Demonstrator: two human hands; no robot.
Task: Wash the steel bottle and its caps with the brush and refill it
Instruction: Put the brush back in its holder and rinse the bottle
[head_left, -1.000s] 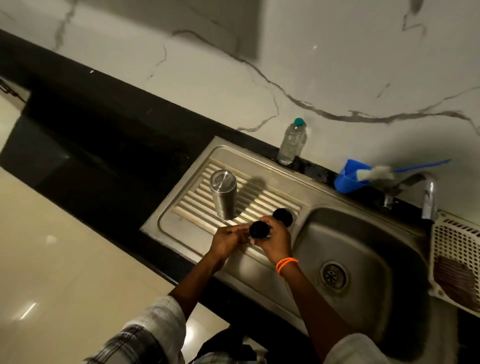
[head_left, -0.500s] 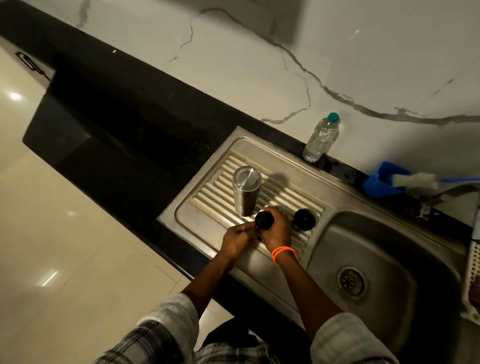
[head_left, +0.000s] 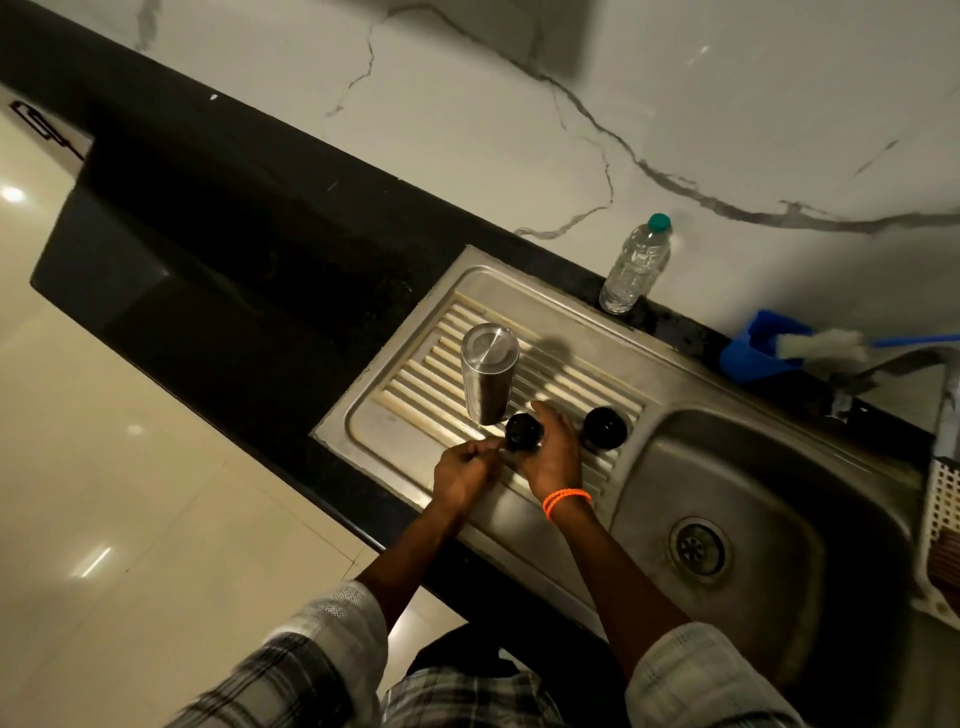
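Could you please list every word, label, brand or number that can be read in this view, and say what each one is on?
None can be read.
Clear plastic bottle: no label shows.
Steel bottle: bare metal, no print shows.
Black caps: no marking can be told.
Dark mark on the floor at far left: cut off and blurred, unreadable.
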